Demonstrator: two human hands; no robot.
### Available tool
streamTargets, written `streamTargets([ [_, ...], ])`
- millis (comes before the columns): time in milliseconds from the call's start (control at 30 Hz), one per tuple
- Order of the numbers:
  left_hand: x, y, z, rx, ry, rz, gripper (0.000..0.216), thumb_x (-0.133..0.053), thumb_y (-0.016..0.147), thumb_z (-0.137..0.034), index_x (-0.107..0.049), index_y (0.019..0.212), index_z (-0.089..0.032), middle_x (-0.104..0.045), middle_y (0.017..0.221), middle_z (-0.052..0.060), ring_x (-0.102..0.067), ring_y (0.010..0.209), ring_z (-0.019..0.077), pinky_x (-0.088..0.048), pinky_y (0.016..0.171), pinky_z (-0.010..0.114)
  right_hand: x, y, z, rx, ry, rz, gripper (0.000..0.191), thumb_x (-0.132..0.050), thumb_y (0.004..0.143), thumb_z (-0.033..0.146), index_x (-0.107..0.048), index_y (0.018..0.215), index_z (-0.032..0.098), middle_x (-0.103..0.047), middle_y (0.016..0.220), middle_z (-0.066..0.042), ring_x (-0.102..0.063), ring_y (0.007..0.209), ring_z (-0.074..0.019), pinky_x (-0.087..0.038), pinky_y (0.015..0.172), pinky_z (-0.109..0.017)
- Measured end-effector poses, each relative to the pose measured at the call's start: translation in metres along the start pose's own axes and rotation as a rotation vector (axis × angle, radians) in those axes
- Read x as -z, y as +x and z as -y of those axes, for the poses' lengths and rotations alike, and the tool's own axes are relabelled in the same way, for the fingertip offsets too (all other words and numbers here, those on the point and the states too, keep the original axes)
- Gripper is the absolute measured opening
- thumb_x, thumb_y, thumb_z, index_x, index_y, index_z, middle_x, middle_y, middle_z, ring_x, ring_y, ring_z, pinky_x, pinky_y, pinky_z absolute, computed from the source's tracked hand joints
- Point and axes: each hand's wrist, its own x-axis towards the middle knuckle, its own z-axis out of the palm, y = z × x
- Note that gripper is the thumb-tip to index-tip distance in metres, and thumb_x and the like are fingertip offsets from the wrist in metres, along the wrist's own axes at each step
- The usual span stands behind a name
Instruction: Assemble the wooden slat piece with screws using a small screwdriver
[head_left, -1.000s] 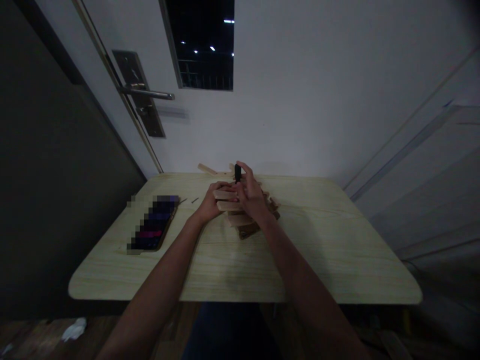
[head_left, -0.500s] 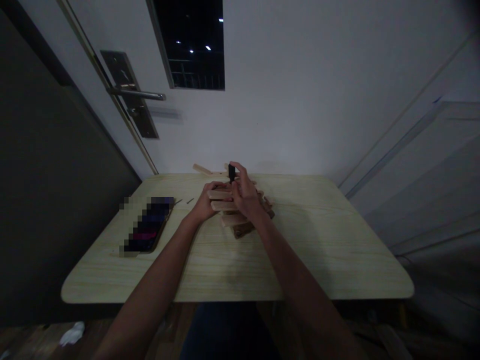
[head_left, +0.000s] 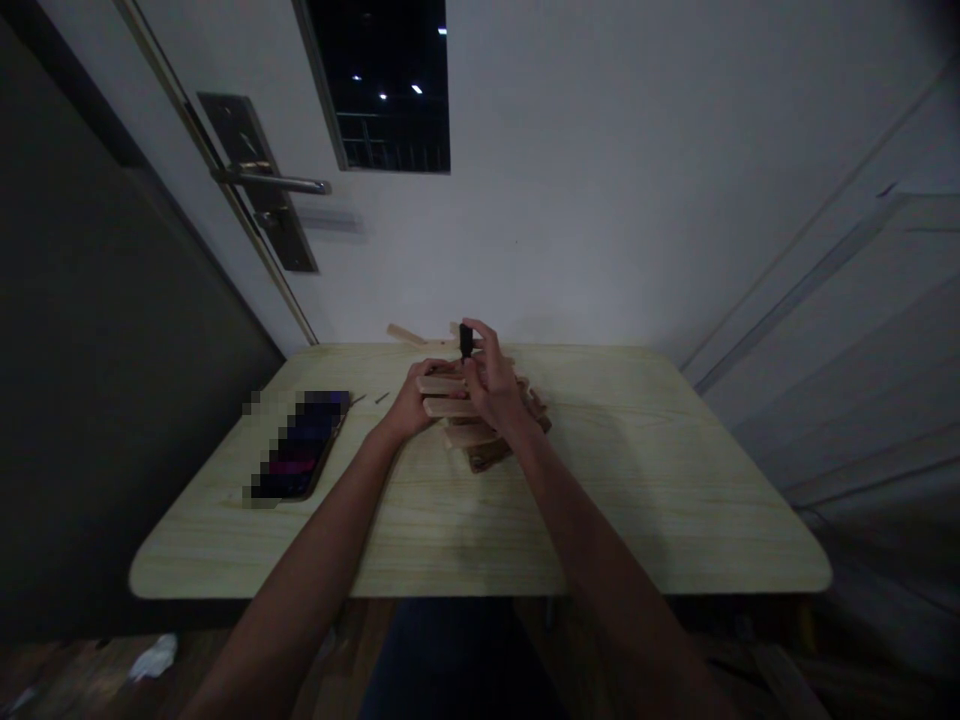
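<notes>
– what's on that pale table (head_left: 637, 520)?
– a pile of wooden slats (head_left: 480, 445) near its far edge, close to the white wall. a phone (head_left: 304, 450) lies well to the left, and there's a door handle (head_left: 270, 182) up beyond it.
– and the 2 hands?
– the left hand (head_left: 409, 402) has its fingers curled round the slats' left ends. the right hand (head_left: 496, 388) pinches a small black tool (head_left: 466, 340) upright over the pile, its other fingers loose.

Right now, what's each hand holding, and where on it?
Right hand pinches a small black object by its lower end, top sticking up. Left hand grips the stacked wooden strips at their left ends.
</notes>
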Motion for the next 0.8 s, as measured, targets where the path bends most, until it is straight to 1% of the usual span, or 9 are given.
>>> streamTargets([
  [67, 0.0001, 0.0001, -0.0007, -0.007, 0.008, -0.003, 0.056, -0.072, 0.068, -0.049, -0.058, 0.110, -0.014, -0.065, 0.114, 0.014, -0.060, 0.108, 0.0310, -0.046, 0.097, 0.050, -0.0005, -0.0005, -0.0006, -0.015, 0.038, 0.019, 0.046, -0.043, 0.093, 0.016, -0.041, 0.137, 0.026, -0.065, 0.110, -0.009, -0.062, 0.104, -0.0229, -0.052, 0.097, -0.045],
  [133, 0.0007, 0.0005, -0.0020, -0.009, 0.033, -0.001, 0.054, -0.072, 0.068, -0.048, -0.058, 0.109, -0.016, -0.066, 0.113, 0.013, -0.060, 0.107, 0.0309, -0.047, 0.096, 0.050, -0.0010, -0.0009, -0.0017, -0.034, 0.061, 0.039, 0.045, -0.044, 0.093, 0.016, -0.042, 0.137, 0.025, -0.066, 0.102, -0.008, -0.064, 0.094, -0.0223, -0.055, 0.091, -0.043],
  [267, 0.0016, 0.0008, -0.0033, 0.003, 0.062, 0.007, 0.052, -0.074, 0.068, -0.047, -0.059, 0.107, -0.018, -0.066, 0.112, 0.012, -0.060, 0.107, 0.0307, -0.048, 0.093, 0.049, -0.0001, -0.0008, -0.0010, -0.094, 0.050, 0.018, 0.045, -0.051, 0.089, 0.017, -0.045, 0.131, 0.030, -0.063, 0.110, -0.007, -0.065, 0.090, -0.0211, -0.057, 0.084, -0.039],
  [367, 0.0013, 0.0006, -0.0022, 0.003, 0.062, -0.008, 0.052, -0.074, 0.067, -0.046, -0.059, 0.107, -0.017, -0.066, 0.112, 0.012, -0.060, 0.108, 0.0309, -0.047, 0.094, 0.049, 0.0016, -0.0003, 0.0017, -0.121, 0.036, 0.011, 0.045, -0.054, 0.088, 0.018, -0.046, 0.130, 0.030, -0.063, 0.111, -0.007, -0.065, 0.089, -0.0211, -0.058, 0.082, -0.038],
  [500, 0.0003, 0.0011, 0.0002, -0.024, 0.014, 0.008, 0.053, -0.075, 0.066, -0.045, -0.059, 0.107, -0.016, -0.067, 0.113, 0.013, -0.061, 0.107, 0.0312, -0.047, 0.096, 0.050, 0.0031, -0.0005, 0.0040, -0.114, 0.013, 0.040, 0.046, -0.048, 0.091, 0.017, -0.043, 0.136, 0.030, -0.064, 0.111, -0.007, -0.065, 0.093, -0.0219, -0.056, 0.086, -0.041],
  [600, -0.0006, 0.0016, 0.0005, -0.029, -0.043, 0.010, 0.053, -0.077, 0.065, -0.044, -0.058, 0.107, -0.017, -0.067, 0.113, 0.013, -0.063, 0.106, 0.0302, -0.048, 0.096, 0.050, 0.0034, -0.0009, 0.0042, -0.105, 0.001, 0.054, 0.048, -0.043, 0.092, 0.014, -0.042, 0.138, 0.029, -0.066, 0.107, -0.007, -0.065, 0.092, -0.0216, -0.055, 0.087, -0.041],
  [700, -0.0014, 0.0013, -0.0003, -0.011, -0.064, 0.005, 0.050, -0.078, 0.065, -0.042, -0.059, 0.106, -0.019, -0.069, 0.110, 0.011, -0.064, 0.103, 0.0286, -0.049, 0.095, 0.048, 0.0030, -0.0012, 0.0039, -0.098, -0.016, 0.048, 0.048, -0.045, 0.092, 0.013, -0.043, 0.137, 0.027, -0.066, 0.103, -0.006, -0.065, 0.091, -0.0215, -0.055, 0.087, -0.040],
  [800, -0.0018, 0.0006, -0.0004, 0.003, -0.047, -0.019, 0.052, -0.078, 0.064, -0.043, -0.059, 0.106, -0.019, -0.068, 0.111, 0.011, -0.064, 0.103, 0.0297, -0.049, 0.093, 0.049, 0.0020, -0.0012, 0.0035, -0.104, -0.023, 0.012, 0.049, -0.052, 0.088, 0.013, -0.045, 0.134, 0.028, -0.065, 0.108, -0.006, -0.065, 0.090, -0.0215, -0.055, 0.087, -0.040],
])
